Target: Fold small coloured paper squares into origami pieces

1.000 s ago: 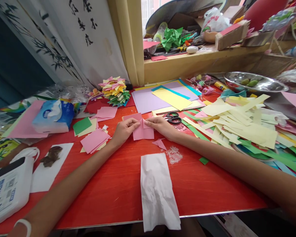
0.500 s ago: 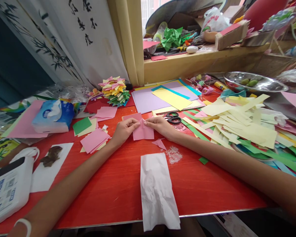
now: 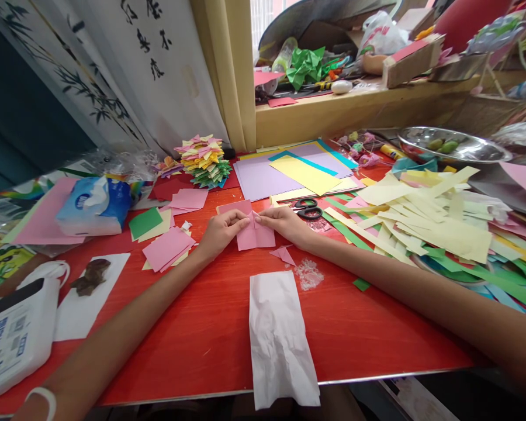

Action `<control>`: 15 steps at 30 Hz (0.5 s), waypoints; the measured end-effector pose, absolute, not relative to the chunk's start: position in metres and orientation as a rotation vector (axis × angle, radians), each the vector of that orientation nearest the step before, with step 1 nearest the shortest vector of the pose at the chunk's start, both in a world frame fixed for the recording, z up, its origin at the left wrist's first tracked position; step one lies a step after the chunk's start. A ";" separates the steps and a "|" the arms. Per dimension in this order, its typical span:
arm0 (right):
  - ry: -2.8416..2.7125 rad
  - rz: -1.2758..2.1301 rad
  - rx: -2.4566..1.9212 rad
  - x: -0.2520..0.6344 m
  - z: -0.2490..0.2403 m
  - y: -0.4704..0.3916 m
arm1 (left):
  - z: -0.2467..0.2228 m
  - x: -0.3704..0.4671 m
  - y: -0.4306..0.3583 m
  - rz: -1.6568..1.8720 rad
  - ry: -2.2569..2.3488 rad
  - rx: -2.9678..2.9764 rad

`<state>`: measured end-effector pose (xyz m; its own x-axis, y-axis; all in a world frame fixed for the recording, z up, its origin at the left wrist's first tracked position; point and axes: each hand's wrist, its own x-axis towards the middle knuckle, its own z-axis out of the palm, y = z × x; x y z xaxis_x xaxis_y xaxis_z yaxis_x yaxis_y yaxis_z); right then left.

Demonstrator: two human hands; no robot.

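Asker: What do you have in the hands?

Operator: Through my head camera, a pink sheet (image 3: 255, 241). My left hand (image 3: 222, 233) pinches it at the left and my right hand (image 3: 288, 225) pinches it near the middle. The fingertips almost meet, with only a narrow gap between them.

Asker: Where is the sheet, exactly?

Operator: Straight ahead of me, between the two hands, around the middle of the red desk (image 3: 184, 345). Its near part shows below the fingers; some of the rest is hidden behind them.

Asker: Which way does it run, and which hand is nearer?

Operator: A crease runs away from me, up the sheet and between the fingertips. I can't make out a clear long axis. Neither hand is nearer: both touch it, one from each side.

Asker: What lies close by?

Operator: A folded pink scrap (image 3: 284, 255) sits just beside the sheet, to its near right. The scissors (image 3: 309, 210) rest beyond my right hand, black handles showing. Pink squares (image 3: 166, 249) lie left of my left hand. A crumpled white paper (image 3: 280, 339) lies nearer me, hanging past the desk's edge.
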<state>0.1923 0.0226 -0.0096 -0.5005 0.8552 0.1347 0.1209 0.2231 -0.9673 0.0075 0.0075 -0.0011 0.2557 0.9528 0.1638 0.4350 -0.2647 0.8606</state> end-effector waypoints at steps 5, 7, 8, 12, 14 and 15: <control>-1.809 1.346 -0.883 0.192 -0.009 0.023 | 0.001 0.010 0.006 0.912 1.234 1.824; -1.812 1.359 -0.866 0.192 -0.008 0.022 | 0.002 0.011 0.006 0.937 1.251 1.851; -1.820 1.361 -0.858 0.192 -0.007 0.022 | 0.003 0.011 0.006 0.963 1.266 1.862; -1.865 1.363 -0.842 0.192 -0.005 0.020 | 0.004 0.012 0.006 1.036 1.316 1.893; -1.881 1.358 -0.840 0.192 -0.005 0.020 | 0.004 0.011 0.006 1.013 1.313 1.923; -1.890 1.354 -0.841 0.192 -0.005 0.019 | 0.004 0.011 0.006 1.002 1.306 1.938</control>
<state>0.1919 0.0194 -0.0047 -0.5779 0.8036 0.1422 0.1242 0.2589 -0.9579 0.0112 0.0062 0.0040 0.2345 0.9370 0.2588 0.4928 -0.3441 0.7992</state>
